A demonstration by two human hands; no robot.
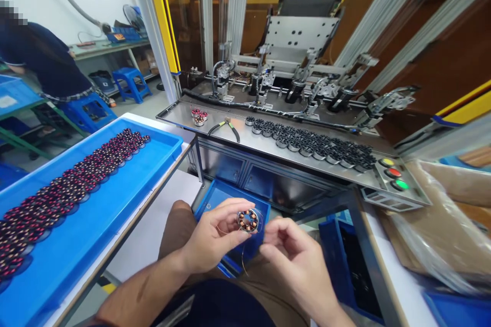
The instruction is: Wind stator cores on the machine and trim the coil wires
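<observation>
My left hand (215, 232) is closed around the rim of a small ring-shaped motor stator (242, 224) with copper windings, held above my lap with its face towards me. Thin loose wires trail from the stator; one copper wire (244, 260) hangs below it. Just to the right is my right hand (295, 260), its fingers loosely curled and the thumb apart from them. It is close to the wire ends on the stator's right side, and I see nothing between its fingers. Beneath the hands is a blue bin (218, 191), partly hidden by them.
At left, a blue tray (153, 163) holds rows of wound stators (76, 184). On the machine's metal ledge lie green-handled pliers (226, 126), a few wound stators (198, 116) and rows of black cores (307, 143). Push buttons (392, 172) and a cardboard box (441, 214) are at right. A person (42, 56) sits far left.
</observation>
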